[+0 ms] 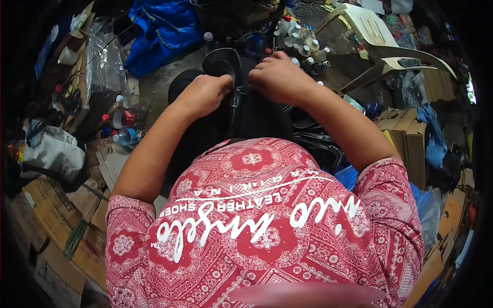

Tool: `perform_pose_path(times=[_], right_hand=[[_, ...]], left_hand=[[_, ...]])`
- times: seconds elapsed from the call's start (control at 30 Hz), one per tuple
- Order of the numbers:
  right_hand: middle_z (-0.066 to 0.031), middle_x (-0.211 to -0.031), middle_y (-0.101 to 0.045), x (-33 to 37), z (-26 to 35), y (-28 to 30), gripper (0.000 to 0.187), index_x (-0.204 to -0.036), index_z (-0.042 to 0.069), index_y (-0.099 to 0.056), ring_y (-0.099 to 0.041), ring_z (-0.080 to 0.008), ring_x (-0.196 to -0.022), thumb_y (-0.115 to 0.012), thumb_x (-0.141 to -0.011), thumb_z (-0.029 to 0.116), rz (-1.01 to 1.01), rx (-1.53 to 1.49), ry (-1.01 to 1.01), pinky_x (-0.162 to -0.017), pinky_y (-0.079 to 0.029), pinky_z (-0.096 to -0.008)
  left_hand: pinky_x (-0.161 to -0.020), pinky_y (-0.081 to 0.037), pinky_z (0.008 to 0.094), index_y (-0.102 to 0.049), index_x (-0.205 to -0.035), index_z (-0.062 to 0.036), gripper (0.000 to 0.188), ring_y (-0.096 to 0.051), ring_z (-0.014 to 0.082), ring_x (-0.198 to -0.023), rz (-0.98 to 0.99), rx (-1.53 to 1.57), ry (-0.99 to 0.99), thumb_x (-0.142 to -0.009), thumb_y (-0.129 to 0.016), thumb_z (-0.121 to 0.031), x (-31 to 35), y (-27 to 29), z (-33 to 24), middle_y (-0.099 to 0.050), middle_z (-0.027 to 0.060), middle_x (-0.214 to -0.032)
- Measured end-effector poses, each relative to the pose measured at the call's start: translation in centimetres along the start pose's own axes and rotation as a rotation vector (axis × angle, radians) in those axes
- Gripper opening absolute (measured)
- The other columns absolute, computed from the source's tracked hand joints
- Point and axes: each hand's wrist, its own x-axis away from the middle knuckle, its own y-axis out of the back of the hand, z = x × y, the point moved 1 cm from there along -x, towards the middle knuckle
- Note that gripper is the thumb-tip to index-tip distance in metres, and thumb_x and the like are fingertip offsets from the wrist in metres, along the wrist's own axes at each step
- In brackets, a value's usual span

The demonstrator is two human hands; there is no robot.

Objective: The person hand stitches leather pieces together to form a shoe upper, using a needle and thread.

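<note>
A black shoe (222,60), its open, glossy end facing away from me, lies over my dark-clothed lap. My left hand (204,93) is closed at its near left side, with thumb and forefinger pinched against the black material. Just to the right my right hand (280,77) is closed too, knuckles up, its fingertips near the shoe's edge. A thin pale line, perhaps thread, shows between the hands. What the right fingers pinch is hidden. A narrow black strap-like part (235,97) with a worked edge runs down toward my waist.
Several small bottles with white caps (306,50) stand beyond my right hand. A pale plastic chair (372,31) lies tipped at the far right. At the far left is a blue bag (162,36). Other black shoe parts (318,138) lie by my right thigh; cardboard (49,203) is at left.
</note>
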Motion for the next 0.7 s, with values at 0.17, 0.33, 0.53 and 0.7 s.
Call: perform_pose_path(times=[0.17, 0.33, 0.53, 0.7], right_hand=[[-0.0038, -0.079, -0.065, -1.2, 0.8, -1.8, 0.018, -0.096, 0.017, -0.060, -0.060, -0.0232, -0.087, -0.051, -0.081, 0.012, 0.215, 0.084, 0.032, -0.083, -0.037, -0.0413], [-0.0058, -0.080, -0.064, 2.6, -3.0, -2.2, 0.028, -0.099, 0.017, -0.059, -0.060, -0.0245, -0.087, -0.055, -0.075, 0.006, 0.143, 0.120, 0.014, -0.084, -0.038, -0.0388], [-0.0050, -0.071, -0.060, 8.6, -7.5, 1.4, 0.009, -0.083, 0.009, -0.063, -0.057, -0.0157, -0.069, -0.064, -0.082, 0.018, -0.112, -0.859, -0.646, -0.070, -0.044, -0.0292], [-0.0019, -0.084, -0.058, 3.0, -5.1, 1.2, 0.018, -0.092, 0.005, -0.060, -0.053, -0.0080, -0.078, -0.057, -0.090, 0.023, -0.594, -1.837, -0.252, -0.076, -0.042, -0.0229]], left_hand=[[-0.069, -0.046, 0.0439, -0.058, -0.087, -0.0063, 0.011, -0.060, 0.0360, -0.080, 0.010, -0.055, -0.005, -0.082, -0.052, -0.014, -0.5, 0.0, -0.4, -0.063, 0.0167, -0.081], [-0.070, -0.044, 0.0431, -0.058, -0.086, -0.0109, 0.008, -0.060, 0.0337, -0.078, -0.007, -0.159, -0.092, -0.082, -0.053, -0.015, -0.7, 0.1, -0.2, -0.062, 0.0150, -0.076], [-0.081, -0.034, 0.0365, -0.057, -0.086, -0.0119, 0.003, -0.056, 0.0252, -0.079, -0.038, -0.140, -0.114, -0.085, -0.054, -0.013, -0.1, -0.7, 0.6, -0.058, 0.0077, -0.074], [-0.079, -0.035, 0.0363, -0.059, -0.088, -0.0131, 0.006, -0.056, 0.0241, -0.081, -0.128, -0.119, -0.132, -0.084, -0.055, -0.012, 0.3, -1.6, 0.7, -0.058, 0.0064, -0.075]])
